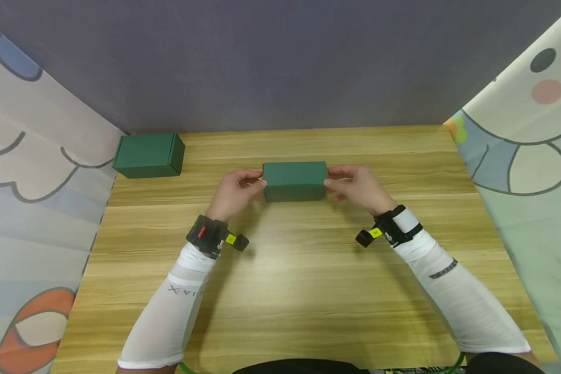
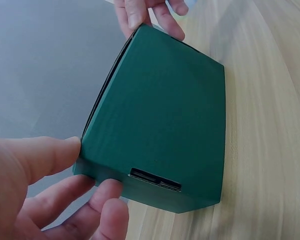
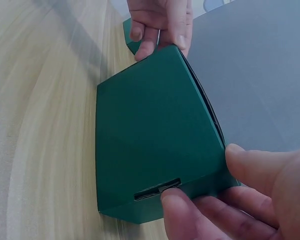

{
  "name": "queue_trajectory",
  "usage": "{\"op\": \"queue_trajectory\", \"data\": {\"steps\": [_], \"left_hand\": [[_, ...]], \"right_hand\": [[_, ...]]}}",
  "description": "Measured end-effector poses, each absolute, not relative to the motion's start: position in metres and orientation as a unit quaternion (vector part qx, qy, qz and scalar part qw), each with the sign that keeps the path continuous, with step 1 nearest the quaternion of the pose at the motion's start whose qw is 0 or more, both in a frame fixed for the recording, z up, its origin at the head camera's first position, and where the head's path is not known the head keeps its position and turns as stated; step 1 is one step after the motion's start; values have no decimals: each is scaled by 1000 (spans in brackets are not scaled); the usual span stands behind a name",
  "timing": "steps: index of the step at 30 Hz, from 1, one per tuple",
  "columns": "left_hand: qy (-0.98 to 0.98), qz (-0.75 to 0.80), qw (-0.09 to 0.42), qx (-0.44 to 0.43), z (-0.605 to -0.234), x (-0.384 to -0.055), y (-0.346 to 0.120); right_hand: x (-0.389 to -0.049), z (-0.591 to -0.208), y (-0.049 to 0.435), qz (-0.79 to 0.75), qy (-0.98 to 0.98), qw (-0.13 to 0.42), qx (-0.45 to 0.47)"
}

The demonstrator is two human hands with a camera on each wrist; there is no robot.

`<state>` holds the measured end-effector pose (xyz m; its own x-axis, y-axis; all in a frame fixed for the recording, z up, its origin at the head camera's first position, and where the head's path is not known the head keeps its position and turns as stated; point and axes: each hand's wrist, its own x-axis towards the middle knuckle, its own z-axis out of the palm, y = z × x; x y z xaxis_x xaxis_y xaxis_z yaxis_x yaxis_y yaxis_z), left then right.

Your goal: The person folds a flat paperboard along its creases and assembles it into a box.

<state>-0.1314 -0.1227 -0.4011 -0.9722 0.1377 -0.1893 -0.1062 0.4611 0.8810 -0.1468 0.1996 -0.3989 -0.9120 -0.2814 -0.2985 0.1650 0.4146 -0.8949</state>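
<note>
A green cardboard box (image 1: 295, 181) stands on the wooden table between the two hands. My left hand (image 1: 234, 193) grips its left end, thumb at the upper edge and fingers against the end wall. At the opposite end, my right hand (image 1: 358, 188) holds it in much the same way. Both wrist views show a thin dark gap along the box's upper edge. A narrow slot appears low on the left end of the box (image 2: 160, 110) in the left wrist view, and a similar one on the right end of the box (image 3: 150, 130) in the right wrist view.
A second green box (image 1: 148, 156) sits at the table's back left corner. Behind the wooden table (image 1: 299, 291) rises a grey wall (image 1: 280, 62). Printed cartoon cloths hang along the left and right sides.
</note>
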Motion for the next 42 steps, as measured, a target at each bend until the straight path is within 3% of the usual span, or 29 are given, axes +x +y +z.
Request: {"op": "queue_trajectory", "data": {"steps": [19, 42], "left_hand": [[830, 550, 87, -15, -402, -124, -116], [844, 523, 102, -54, -424, -125, -115]], "right_hand": [[-142, -404, 193, -508, 855, 92, -50], [-140, -421, 188, -479, 872, 88, -53]]}}
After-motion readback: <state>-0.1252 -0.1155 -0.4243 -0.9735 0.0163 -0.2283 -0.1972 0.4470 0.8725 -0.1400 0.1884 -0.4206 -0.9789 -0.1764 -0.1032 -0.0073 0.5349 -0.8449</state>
